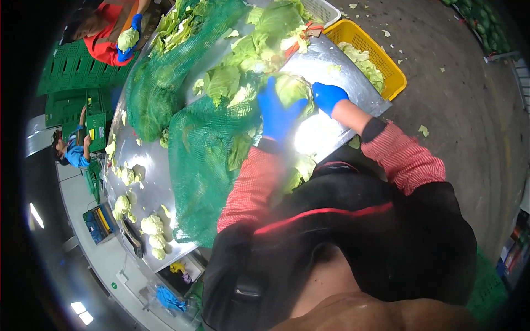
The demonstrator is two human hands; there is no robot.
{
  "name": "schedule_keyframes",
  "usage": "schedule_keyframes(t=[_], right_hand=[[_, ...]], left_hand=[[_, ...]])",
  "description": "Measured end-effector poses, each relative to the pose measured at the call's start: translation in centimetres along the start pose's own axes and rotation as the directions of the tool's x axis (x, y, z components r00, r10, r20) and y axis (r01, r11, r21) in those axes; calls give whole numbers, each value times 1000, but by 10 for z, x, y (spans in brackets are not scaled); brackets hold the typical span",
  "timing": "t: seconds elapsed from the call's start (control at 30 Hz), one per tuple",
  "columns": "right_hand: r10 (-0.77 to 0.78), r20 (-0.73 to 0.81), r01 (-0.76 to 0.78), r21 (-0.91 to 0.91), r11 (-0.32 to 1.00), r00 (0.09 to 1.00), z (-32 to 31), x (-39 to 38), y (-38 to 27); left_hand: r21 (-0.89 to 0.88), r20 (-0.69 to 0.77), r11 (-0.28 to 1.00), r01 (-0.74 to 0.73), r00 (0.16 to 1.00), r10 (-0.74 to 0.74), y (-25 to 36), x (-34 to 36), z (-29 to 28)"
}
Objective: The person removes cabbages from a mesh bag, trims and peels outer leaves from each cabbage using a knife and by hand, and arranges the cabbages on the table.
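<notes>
A pale green cabbage [293, 88] lies on the metal table, between my two blue-gloved hands. My left hand [279, 113] rests against its near left side, fingers and thumb spread wide. On its right side is my right hand [329, 98], with the fingers curled in; what they hold, if anything, is hidden. Loose outer cabbage leaves [222, 83] are heaped to the left and beyond the cabbage. A green mesh sack [199, 160] with leaves around it lies beside my left forearm.
A yellow basket [395, 71] holding leaves stands beyond the table's right edge. Trimmed cabbages [152, 225] sit at the table's left end. Across the table [149, 190], a person in red [105, 38] holds a cabbage. Leaf scraps litter the floor [441, 94].
</notes>
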State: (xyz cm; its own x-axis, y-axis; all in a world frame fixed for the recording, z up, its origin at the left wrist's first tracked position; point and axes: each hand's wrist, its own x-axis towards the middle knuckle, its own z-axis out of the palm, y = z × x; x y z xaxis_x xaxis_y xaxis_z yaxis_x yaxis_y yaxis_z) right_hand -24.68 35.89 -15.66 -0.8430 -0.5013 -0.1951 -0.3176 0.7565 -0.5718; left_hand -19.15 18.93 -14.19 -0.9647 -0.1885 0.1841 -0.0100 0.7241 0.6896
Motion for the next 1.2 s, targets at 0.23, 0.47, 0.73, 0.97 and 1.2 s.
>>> schedule_keyframes(t=[0.23,0.47,0.73,0.97,1.2], right_hand=[[279,181,-318,247,915,943,12,11,17],[-6,4,4,324,946,1000,11,-20,-12],[283,6,-247,507,826,959,-14,-28,-10],[-222,-239,197,-121,973,945,-14,-51,-5],[13,-197,2,79,997,980,-4,-33,14]], left_hand=[[-396,31,916,-69,996,88,-26,-27,-12],[-581,226,722,375,927,-300,20,-40,-62],[-641,249,688,340,940,-233,-41,-54,-48],[-641,151,764,76,988,28,-62,-39,-13],[-594,252,725,348,937,-243,-19,-23,-13]])
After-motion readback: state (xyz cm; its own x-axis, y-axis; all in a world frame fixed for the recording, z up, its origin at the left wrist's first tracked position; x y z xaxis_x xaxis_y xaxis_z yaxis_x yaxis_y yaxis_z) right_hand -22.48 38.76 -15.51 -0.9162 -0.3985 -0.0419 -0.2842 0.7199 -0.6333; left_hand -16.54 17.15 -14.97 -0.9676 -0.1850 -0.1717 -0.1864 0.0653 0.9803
